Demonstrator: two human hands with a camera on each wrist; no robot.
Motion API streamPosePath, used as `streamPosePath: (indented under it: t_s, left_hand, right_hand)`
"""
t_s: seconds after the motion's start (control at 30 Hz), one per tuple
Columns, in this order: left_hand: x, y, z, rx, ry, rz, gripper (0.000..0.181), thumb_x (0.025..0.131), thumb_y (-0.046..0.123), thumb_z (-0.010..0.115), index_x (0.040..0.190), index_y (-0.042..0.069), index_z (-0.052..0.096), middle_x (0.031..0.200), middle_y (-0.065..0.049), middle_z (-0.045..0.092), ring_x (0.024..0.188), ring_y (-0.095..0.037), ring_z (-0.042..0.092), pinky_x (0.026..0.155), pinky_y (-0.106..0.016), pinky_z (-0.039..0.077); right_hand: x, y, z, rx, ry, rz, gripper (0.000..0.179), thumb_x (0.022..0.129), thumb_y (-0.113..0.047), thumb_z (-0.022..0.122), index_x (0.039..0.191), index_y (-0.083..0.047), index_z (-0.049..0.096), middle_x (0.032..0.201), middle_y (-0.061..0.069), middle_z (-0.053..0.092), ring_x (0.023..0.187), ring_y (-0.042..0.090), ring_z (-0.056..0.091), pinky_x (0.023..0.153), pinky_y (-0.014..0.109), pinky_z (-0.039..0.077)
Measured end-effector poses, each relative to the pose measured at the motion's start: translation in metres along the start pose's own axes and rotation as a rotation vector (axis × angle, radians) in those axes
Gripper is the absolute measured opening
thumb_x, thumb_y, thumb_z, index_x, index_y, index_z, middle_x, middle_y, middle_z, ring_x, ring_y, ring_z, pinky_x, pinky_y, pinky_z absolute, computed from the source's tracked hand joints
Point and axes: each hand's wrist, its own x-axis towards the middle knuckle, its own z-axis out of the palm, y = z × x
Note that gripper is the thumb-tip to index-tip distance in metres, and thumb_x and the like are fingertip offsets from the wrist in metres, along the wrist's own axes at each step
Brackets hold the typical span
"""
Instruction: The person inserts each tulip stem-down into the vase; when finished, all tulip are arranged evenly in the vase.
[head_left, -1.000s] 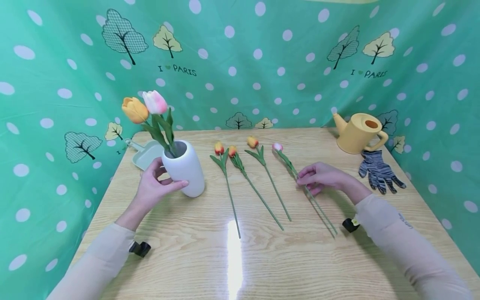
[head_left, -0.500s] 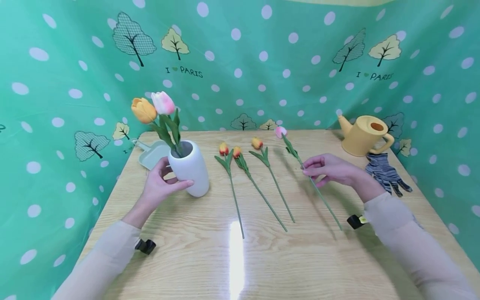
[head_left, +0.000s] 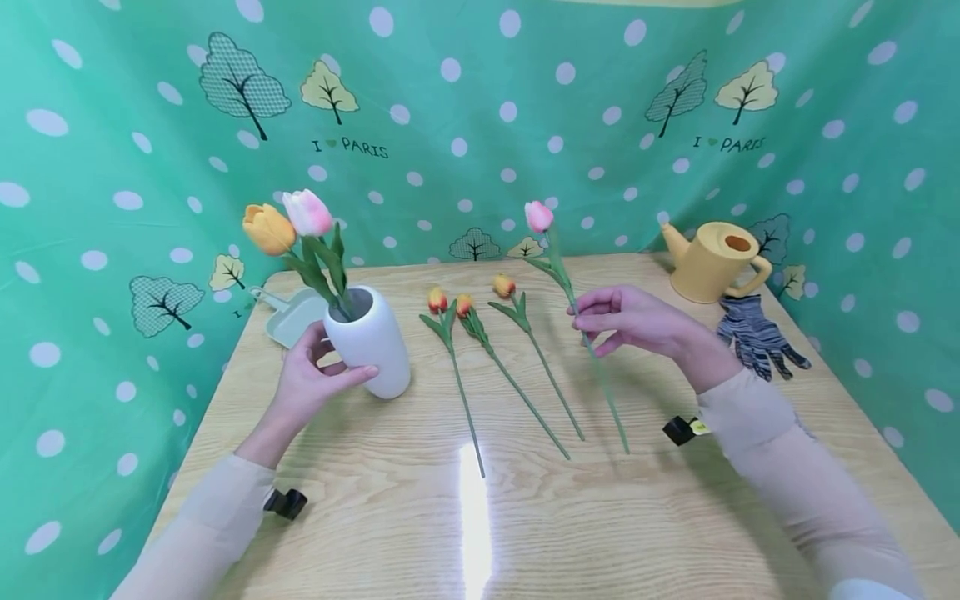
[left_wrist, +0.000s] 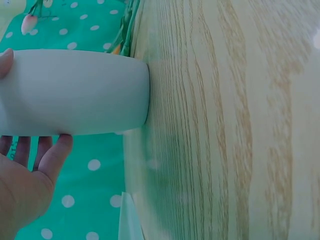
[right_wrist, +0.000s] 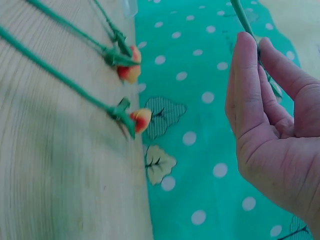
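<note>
The left grip (head_left: 309, 377) clasps the vase (head_left: 381, 343) while, right of the vase, the right grip (head_left: 628, 320) pinches 1 pink tulip (head_left: 538, 217), which could swivel, top-heavy, if pinched too lightly.

Six tulips (head_left: 307, 213) are counted: two in one vase (head_left: 375, 337); three laid on one worktop (head_left: 360, 517); one held by one right hand (head_left: 633, 321); one left hand (head_left: 311, 379), one dustpan (head_left: 291, 321), one watering can (head_left: 708, 265), one glove (head_left: 756, 337) and two black wrist devices (head_left: 679, 430) are also counted.

White vase (left_wrist: 75, 92) cropped in left-wrist view
</note>
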Motion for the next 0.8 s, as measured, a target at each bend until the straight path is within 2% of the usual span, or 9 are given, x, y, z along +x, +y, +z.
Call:
streamPosePath:
  t_s: [0.37, 0.57, 0.8]
  left_hand:
    - [0.001, 0.0, 0.001, -0.01, -0.006, -0.005, 0.077, 0.077, 0.005, 0.09, 0.141, 0.011, 0.049, 0.131, -0.01, 0.053, 0.115, -0.024, 0.055, 0.087, -0.024, 0.059]
    - [0.0, 0.002, 0.0, -0.012, -0.001, -0.007, 0.076, 0.077, 0.005, 0.089, 0.141, 0.011, 0.049, 0.13, -0.011, 0.053, 0.115, -0.024, 0.055, 0.087, -0.025, 0.059]
    - [0.0, 0.004, -0.001, -0.012, 0.002, -0.016, 0.076, 0.077, 0.006, 0.09, 0.14, 0.011, 0.049, 0.13, -0.01, 0.053, 0.115, -0.024, 0.055, 0.087, -0.025, 0.059]
  right_hand:
    - [0.0, -0.007, 0.02, 0.219, 0.029, -0.083, 0.013, 0.098, 0.002, 0.064, 0.108, -0.006, 0.067, 0.105, 0.01, 0.074, 0.092, 0.023, 0.073, 0.078, 0.041, 0.063]
    - [0.007, -0.007, 0.028, 0.246, 0.041, -0.148, 0.012, 0.098, 0.003, 0.064, 0.102, -0.007, 0.069, 0.105, 0.011, 0.073, 0.101, 0.026, 0.072, 0.082, 0.043, 0.062]
    - [0.013, -0.015, 0.037, 0.293, 0.054, -0.234, 0.016, 0.098, 0.004, 0.062, 0.1, -0.006, 0.073, 0.102, 0.013, 0.075, 0.101, 0.027, 0.073, 0.083, 0.046, 0.062]
